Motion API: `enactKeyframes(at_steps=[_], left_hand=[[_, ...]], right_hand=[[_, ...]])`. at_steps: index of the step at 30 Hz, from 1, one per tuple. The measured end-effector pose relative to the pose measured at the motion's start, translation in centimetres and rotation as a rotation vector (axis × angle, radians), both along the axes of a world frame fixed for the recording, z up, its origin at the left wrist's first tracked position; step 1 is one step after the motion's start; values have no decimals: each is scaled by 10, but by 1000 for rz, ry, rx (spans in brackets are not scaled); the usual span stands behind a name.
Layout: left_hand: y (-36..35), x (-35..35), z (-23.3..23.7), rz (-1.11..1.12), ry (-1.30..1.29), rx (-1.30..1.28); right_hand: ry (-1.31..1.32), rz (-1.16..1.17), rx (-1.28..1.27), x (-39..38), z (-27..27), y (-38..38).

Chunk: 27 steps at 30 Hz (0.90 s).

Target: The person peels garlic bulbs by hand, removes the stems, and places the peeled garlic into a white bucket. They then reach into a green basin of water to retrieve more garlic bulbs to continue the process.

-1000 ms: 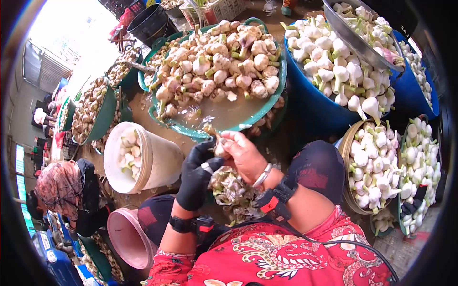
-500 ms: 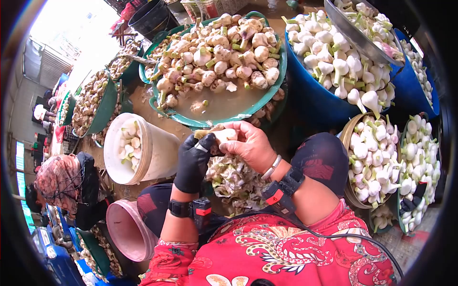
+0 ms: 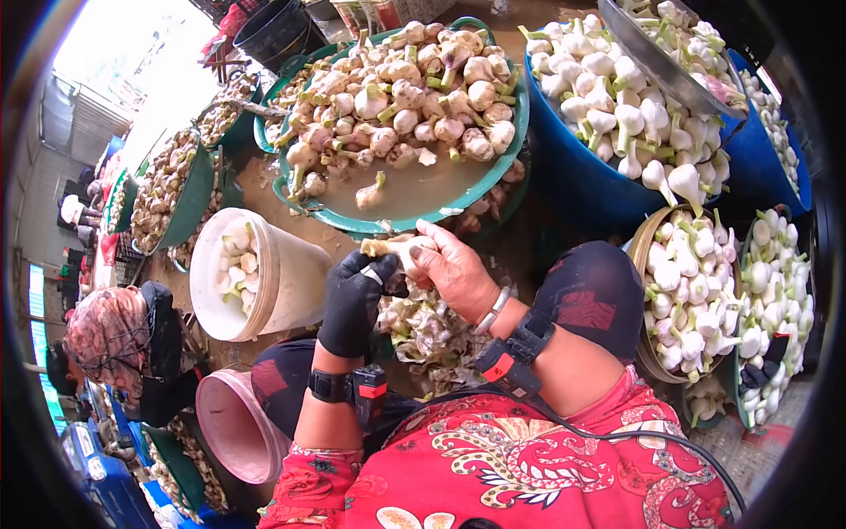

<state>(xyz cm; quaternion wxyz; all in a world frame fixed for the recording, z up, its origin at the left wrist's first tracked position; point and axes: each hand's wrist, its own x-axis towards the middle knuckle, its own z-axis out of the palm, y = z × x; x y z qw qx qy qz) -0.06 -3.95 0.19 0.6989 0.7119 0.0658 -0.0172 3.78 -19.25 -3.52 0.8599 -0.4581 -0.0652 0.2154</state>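
My left hand (image 3: 352, 295), in a black glove, is closed around the stem side of a garlic bulb (image 3: 404, 253). My bare right hand (image 3: 460, 275) grips the same bulb from the other side, its thumb pressed on it and the index finger raised. Fingers cover much of the bulb. Below both hands lies a heap of garlic peelings (image 3: 432, 339) between the knees. Just beyond the hands, a green tub (image 3: 414, 222) holds muddy water and many unpeeled garlic bulbs (image 3: 405, 93). One bulb (image 3: 371, 191) sits apart in the water near the tub's close edge.
At left stand a white bucket (image 3: 295, 280) with peeled pieces and a pink bucket (image 3: 231, 432). To the right are a blue tub (image 3: 577, 167) and a basket (image 3: 645, 348) full of white garlic. A co-worker in a patterned head covering (image 3: 110, 339) sits at left.
The bulb has turned between my hands, and my right fingers have shifted over it. A whole bulb now shows in the tub water where only a small greenish tip showed before.
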Motion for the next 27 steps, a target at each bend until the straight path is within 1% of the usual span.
enactKeyframes(at_steps=[1,2,3,4,6,7,8,10,11,12,14,15,16,18,19,20,22,23,24,25,26,27], left_hand=[[2,-1,-8,30,30,108],[3,-2,-10,60,61,216],[4,-4,-11,24,-27,426],[5,-6,-12,26,-22,425],[7,-6,-12,-59,-320,798],[10,-5,-23,-105,-367,924],[8,-6,-21,-104,-368,924],[4,-14,-17,-27,-138,443],[4,-15,-14,-51,-111,220],[5,-19,-8,-52,-115,220],[8,-32,8,-43,37,176],[18,-30,-4,98,282,-372],[20,-34,-7,99,285,-371],[2,-35,11,82,173,-313],[-4,-35,10,130,129,-256],[-3,-33,9,135,128,-258],[-2,-29,5,54,79,-119],[-8,-28,9,51,50,-35],[-9,-26,11,44,54,-38],[-9,-25,12,60,68,-20],[-7,-23,13,81,79,0],[-5,-19,12,140,90,-107]], right_hand=[[31,15,25,1,-13,1],[62,30,51,2,-13,1],[83,305,134,11,-14,-10],[218,371,86,8,-13,-15],[553,588,53,8,23,-21],[476,808,226,12,3,-21],[476,810,225,14,6,-22],[587,807,197,13,14,-25],[554,861,253,16,8,-26],[551,860,252,16,4,-27],[439,656,238,15,0,-29],[391,611,226,18,-2,-31],[394,611,228,17,-3,-30],[351,501,123,13,4,-23],[364,498,111,12,8,-20],[365,503,108,11,9,-18],[387,413,39,11,10,-16],[349,331,-51,12,4,-9],[170,198,-64,12,-1,-2],[-191,-6,-279,10,-7,-1],[-556,-206,-489,9,-1,-1],[-858,-286,-715,8,24,-9]])
